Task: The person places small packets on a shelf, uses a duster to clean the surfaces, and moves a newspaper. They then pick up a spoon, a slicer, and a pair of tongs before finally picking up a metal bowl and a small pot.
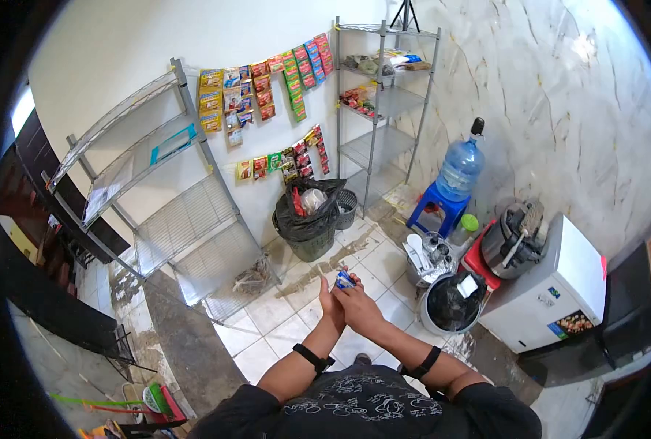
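Note:
Both hands meet in front of my body, above the tiled floor. A small blue and white packet (346, 279) shows at the fingers of my right hand (357, 304), which are bent around it. My left hand (330, 301) is pressed against the right one, palm inward, its fingertips pointing up and apart from the packet's top. The right hand hides part of the left palm. Each forearm wears a black band.
Wire shelves (186, 197) stand at the left, a second rack (373, 124) at the back. Sachet strips (293, 86) hang on the wall. A lined trash basket (307, 238), a water bottle (460, 170) on a blue stool (442, 211), a bucket (431, 322) and a white fridge (541, 300) stand around.

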`<move>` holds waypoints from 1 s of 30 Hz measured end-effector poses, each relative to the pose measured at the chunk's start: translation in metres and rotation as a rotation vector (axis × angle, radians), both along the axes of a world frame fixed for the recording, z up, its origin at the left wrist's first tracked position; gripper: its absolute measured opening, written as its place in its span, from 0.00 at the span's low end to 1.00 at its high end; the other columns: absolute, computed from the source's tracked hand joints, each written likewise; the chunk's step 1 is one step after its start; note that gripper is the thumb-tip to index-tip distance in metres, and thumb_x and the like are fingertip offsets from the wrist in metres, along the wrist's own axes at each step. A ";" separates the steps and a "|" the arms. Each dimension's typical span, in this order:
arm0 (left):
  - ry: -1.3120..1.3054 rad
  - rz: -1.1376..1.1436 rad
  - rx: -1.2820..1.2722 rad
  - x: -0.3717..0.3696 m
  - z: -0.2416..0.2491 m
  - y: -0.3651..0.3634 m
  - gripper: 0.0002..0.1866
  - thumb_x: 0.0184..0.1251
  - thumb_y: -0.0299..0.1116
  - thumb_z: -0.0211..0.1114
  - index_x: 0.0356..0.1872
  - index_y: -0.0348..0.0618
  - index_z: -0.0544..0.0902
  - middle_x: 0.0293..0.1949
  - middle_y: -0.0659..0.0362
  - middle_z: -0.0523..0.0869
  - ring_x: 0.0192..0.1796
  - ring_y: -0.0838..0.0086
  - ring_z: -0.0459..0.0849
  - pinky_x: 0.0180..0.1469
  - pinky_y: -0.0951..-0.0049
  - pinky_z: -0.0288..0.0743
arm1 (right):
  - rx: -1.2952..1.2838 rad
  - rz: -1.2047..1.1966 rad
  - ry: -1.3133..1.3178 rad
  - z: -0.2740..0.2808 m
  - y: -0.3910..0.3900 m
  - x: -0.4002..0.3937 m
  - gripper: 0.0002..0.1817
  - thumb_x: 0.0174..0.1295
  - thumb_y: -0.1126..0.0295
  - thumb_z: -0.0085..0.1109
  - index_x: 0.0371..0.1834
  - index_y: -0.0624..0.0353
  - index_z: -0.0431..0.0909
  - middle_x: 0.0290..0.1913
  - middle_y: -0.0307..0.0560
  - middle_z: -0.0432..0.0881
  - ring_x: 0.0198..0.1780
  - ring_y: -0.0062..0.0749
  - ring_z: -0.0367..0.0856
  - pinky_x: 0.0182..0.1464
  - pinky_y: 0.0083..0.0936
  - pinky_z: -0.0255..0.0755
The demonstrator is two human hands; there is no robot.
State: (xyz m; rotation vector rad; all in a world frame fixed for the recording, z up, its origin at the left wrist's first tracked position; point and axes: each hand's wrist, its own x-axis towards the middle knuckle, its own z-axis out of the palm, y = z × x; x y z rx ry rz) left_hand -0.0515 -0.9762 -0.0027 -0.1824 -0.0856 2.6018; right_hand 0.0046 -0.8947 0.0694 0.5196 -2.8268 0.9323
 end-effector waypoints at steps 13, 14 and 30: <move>0.021 0.130 0.018 -0.149 -0.026 0.053 0.32 0.68 0.57 0.41 0.58 0.39 0.68 0.42 0.48 0.77 0.44 0.57 0.75 0.54 0.57 0.70 | -0.032 0.091 0.081 0.005 0.053 -0.151 0.16 0.51 0.76 0.51 0.45 0.62 0.77 0.44 0.60 0.78 0.48 0.55 0.75 0.55 0.37 0.67; 0.010 0.171 -0.102 -0.166 -0.033 0.055 0.30 0.69 0.54 0.40 0.57 0.38 0.69 0.42 0.46 0.78 0.43 0.56 0.76 0.53 0.56 0.70 | -0.070 0.066 0.015 0.008 0.052 -0.165 0.13 0.50 0.76 0.52 0.41 0.63 0.78 0.42 0.59 0.79 0.47 0.56 0.76 0.53 0.39 0.68; -0.080 0.274 -0.075 -0.404 0.029 0.031 0.34 0.67 0.63 0.39 0.56 0.43 0.72 0.40 0.52 0.77 0.43 0.63 0.76 0.49 0.61 0.72 | -0.120 0.044 0.009 0.043 0.019 -0.417 0.13 0.52 0.81 0.52 0.40 0.59 0.81 0.40 0.59 0.81 0.53 0.59 0.74 0.61 0.39 0.63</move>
